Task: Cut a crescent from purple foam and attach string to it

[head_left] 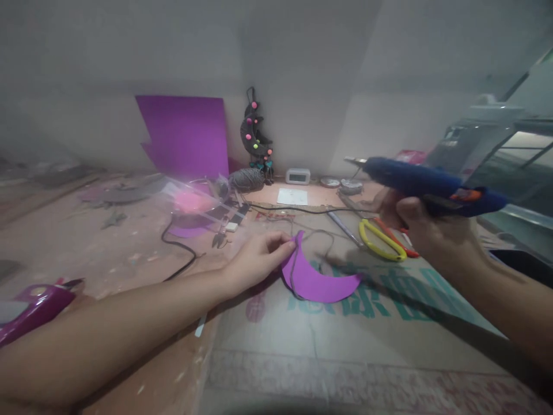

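Between the thumb and fingers of my left hand (274,251) is the upper tip of a purple paper crescent (328,287), which rests on a flat cardboard sheet (268,369). Grey yarn (294,271) runs along the crescent's outer left edge, and a loose length curls behind it. My right hand (408,216) is closed around a blue hot glue gun (415,176), raised above the right side of the cardboard. Its nozzle points left, well apart from the crescent.
Yellow-handled scissors (382,241) and a pen (345,229) lie beneath my right hand. At the back are a grey yarn ball (247,179), purple sheets (190,135), a small digital clock (298,176) and a decorated dark crescent (254,135). A black cord (179,249) lies at left.
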A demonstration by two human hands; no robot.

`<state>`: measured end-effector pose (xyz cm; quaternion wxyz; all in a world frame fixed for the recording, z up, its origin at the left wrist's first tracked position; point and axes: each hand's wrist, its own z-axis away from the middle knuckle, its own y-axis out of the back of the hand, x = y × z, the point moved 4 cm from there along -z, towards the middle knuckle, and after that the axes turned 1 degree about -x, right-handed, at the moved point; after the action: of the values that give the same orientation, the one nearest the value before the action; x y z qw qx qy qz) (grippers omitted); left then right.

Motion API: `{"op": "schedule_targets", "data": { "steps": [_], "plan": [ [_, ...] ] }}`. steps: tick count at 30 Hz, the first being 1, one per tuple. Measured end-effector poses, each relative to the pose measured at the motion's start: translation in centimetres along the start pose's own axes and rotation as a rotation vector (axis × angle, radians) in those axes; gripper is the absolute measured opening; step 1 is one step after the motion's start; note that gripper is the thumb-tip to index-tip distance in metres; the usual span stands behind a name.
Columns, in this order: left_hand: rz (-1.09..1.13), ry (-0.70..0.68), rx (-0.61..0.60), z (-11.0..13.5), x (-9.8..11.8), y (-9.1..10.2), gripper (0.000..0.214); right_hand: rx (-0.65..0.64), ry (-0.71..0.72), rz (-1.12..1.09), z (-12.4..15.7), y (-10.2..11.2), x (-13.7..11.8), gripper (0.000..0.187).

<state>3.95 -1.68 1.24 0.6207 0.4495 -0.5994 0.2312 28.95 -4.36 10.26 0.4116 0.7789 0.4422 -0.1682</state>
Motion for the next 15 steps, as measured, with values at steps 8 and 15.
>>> {"op": "schedule_targets", "data": {
  "steps": [8, 15],
  "plan": [
    [-0.323, -0.03, 0.017, 0.3, 0.8, 0.1, 0.027, -0.004, -0.184, 0.027, 0.2, -0.8, 2.4, 0.047],
    [-0.884, -0.036, 0.023, 0.3, 3.2, 2.3, 0.036, -0.134, -0.314, 0.194, 3.1, -3.8, 3.6, 0.051]
  ]
}}
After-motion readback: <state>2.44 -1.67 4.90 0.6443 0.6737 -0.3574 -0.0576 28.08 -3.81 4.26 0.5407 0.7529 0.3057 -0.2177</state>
